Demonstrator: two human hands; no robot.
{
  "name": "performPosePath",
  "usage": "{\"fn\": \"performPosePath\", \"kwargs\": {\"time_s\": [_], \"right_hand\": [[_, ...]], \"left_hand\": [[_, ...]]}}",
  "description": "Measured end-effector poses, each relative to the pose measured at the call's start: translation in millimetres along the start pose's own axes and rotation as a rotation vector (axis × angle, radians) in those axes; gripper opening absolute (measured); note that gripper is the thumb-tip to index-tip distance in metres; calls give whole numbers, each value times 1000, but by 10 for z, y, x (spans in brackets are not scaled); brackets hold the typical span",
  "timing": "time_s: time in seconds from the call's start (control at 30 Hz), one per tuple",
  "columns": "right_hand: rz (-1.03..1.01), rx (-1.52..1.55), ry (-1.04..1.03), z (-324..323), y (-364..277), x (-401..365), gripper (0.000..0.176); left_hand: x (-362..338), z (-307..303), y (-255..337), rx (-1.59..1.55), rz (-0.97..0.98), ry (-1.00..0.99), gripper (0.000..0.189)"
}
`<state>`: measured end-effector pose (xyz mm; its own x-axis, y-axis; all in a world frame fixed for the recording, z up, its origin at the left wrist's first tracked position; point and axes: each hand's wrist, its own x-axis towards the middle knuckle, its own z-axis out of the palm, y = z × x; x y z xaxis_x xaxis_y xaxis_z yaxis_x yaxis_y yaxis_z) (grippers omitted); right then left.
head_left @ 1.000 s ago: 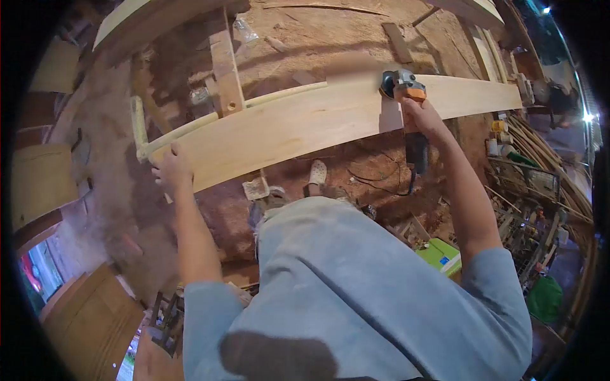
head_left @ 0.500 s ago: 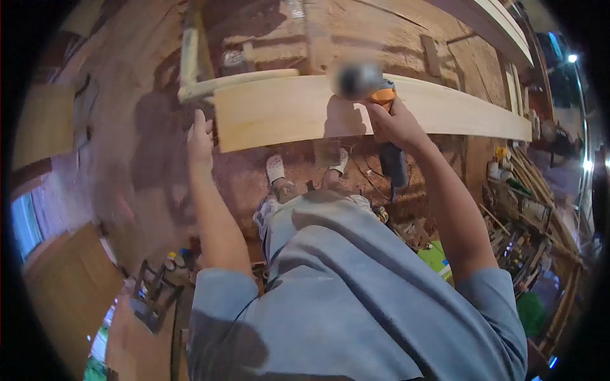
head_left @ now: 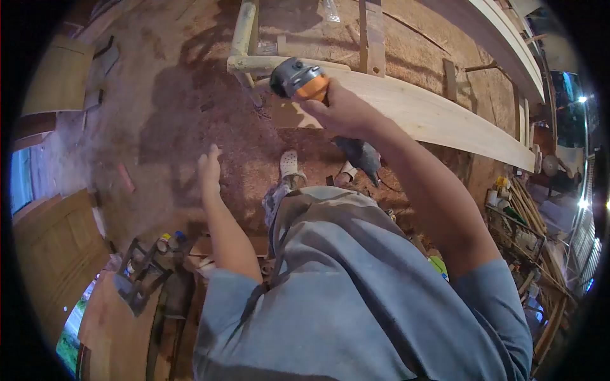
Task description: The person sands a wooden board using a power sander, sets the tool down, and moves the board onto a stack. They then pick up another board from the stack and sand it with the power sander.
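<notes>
My right hand (head_left: pixel 346 108) is wrapped round an orange and grey power tool (head_left: pixel 311 86) that looks like an angle grinder. Its rounded head points left, over the near left end of a long pale wooden board (head_left: pixel 445 111), and its dark body shows below my wrist. The board runs from the wooden frame at left out to the far right, partly hidden behind my hand and arm. Off to the left, my left hand (head_left: pixel 210 170) hangs in the air over the dusty floor, fingers stretched and holding nothing.
A pale wooden frame (head_left: pixel 244 47) stands at the board's left end. More long planks (head_left: pixel 502 38) lie at upper right. A small dark stool (head_left: pixel 143 273) and wooden panels (head_left: pixel 60 254) are at lower left. Scrap wood (head_left: pixel 527 209) is piled at right.
My right hand has carried the tool left and slightly up, to the board's left end. My left hand has dropped lower, away from the board. The whole view has shifted.
</notes>
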<state>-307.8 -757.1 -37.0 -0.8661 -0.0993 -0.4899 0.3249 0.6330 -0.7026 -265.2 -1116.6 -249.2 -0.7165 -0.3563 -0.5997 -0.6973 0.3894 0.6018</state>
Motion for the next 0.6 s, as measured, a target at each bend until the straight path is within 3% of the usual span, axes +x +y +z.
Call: {"fn": "performPosePath", "kwargs": {"time_s": [0.1,0.2,0.27,0.4,0.5,0.6], "right_hand": [[20,-136,-27,16,-69,-56,69],[33,-134,-8,-31,211,-153,60],[-20,-9,55,-172,388,-330,69],[195,195,-26,-255,461,-539,66],[37,132,72,-62,463,-492,64],[27,-49,-13,105,-10,-442,58]], "left_hand": [[87,133,-55,-84,85,18,58],[159,287,-266,-243,116,-16,61],[99,330,-355,241,53,51,61],[-393,289,-315,412,-8,-87,60],[-157,549,-1045,10,-155,-33,57],[-94,647,-1285,-48,-202,-40,57]]}}
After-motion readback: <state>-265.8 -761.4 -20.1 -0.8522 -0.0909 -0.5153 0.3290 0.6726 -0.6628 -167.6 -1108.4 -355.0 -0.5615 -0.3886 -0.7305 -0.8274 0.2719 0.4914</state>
